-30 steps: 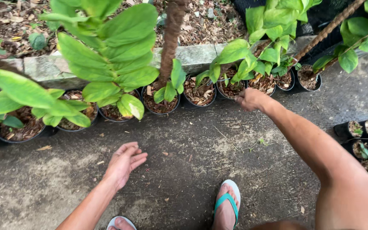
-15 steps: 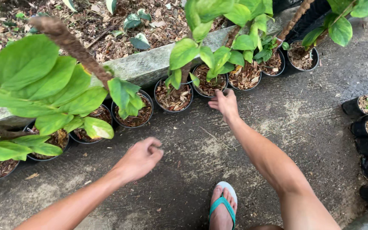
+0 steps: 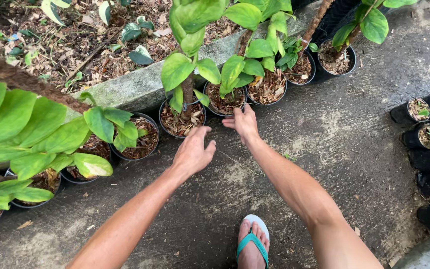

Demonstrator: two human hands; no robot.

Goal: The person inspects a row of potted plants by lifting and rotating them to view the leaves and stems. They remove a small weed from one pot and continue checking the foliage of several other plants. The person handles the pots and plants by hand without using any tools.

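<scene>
The black pot [image 3: 181, 119] sits just beyond the left hand [image 3: 193, 152] and right hand [image 3: 245, 124], both open, holding nothing.

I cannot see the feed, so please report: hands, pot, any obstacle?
Left hand open, at rim of black pot. Right hand open, beside it. Nothing gripped. Climbing plant leaves overhang pot.

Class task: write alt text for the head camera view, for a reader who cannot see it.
Seen from above, a person's left hand and right hand reach, open and empty, toward a black pot of wood chips holding a leafy green plant. It stands in a row of similar pots along a concrete curb on dark pavement; a foot in a teal flip-flop shows below.
</scene>
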